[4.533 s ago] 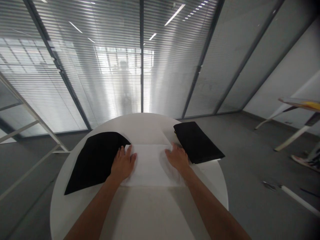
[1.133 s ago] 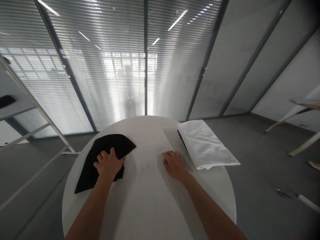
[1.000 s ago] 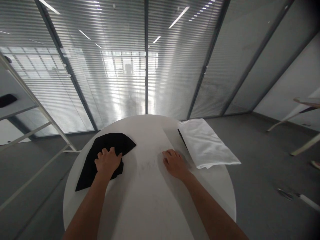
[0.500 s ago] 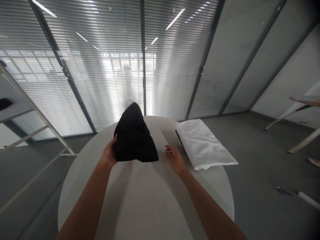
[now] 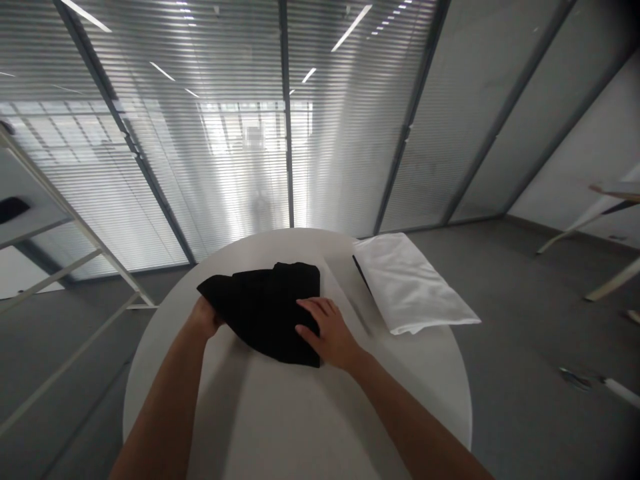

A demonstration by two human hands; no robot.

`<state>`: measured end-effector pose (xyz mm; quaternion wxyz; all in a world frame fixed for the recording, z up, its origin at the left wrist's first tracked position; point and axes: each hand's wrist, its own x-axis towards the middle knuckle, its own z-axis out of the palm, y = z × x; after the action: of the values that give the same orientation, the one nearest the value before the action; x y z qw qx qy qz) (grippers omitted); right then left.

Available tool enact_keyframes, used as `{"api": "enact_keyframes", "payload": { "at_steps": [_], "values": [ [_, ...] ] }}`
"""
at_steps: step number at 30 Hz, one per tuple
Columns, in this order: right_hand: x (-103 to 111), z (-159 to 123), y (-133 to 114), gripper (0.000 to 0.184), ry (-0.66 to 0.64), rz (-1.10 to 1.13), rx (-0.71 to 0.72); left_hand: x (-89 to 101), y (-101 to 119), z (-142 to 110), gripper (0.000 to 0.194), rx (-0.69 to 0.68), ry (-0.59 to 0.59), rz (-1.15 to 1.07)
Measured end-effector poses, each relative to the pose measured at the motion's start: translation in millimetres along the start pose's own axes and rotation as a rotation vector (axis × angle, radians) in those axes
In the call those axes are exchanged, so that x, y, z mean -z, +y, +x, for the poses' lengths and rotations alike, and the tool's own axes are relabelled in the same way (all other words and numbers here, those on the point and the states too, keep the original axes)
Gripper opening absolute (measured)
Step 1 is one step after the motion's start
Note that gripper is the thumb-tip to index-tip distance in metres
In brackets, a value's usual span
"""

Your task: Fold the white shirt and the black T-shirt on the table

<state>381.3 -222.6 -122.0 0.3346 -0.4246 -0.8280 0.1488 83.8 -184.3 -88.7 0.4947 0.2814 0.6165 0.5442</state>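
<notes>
A black cloth (image 5: pixel 267 307) lies partly crumpled in the middle of a round white table (image 5: pixel 300 413). My left hand (image 5: pixel 206 319) grips the cloth's left edge, with its fingers tucked under the fabric. My right hand (image 5: pixel 325 333) rests on the cloth's right side, fingers stretched out and pressing on it. A folded white cloth (image 5: pixel 410 283) lies at the table's right, on top of a black one of which only a thin edge (image 5: pixel 361 273) shows.
Glass walls with blinds stand behind the table. A white metal frame (image 5: pixel 70 240) is at the left. Grey carpet surrounds the table. Table legs (image 5: pixel 600 227) and a white rod (image 5: pixel 615 390) on the floor are at the right.
My left hand lifted the black cloth from the table's left and brought it down in the middle. My right hand moved from the bare tabletop onto the cloth.
</notes>
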Motion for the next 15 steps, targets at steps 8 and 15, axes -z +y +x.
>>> {"api": "enact_keyframes", "payload": {
  "at_steps": [8, 15],
  "values": [
    [-13, 2, -22, 0.031, -0.167, -0.115, 0.064, 14.6, 9, 2, 0.041, -0.068, -0.089, -0.089],
    [10, 10, 15, 0.028, 0.158, 0.382, -0.274, 22.8, -3, 12, 0.059, -0.328, -0.052, 0.693]
  ]
}}
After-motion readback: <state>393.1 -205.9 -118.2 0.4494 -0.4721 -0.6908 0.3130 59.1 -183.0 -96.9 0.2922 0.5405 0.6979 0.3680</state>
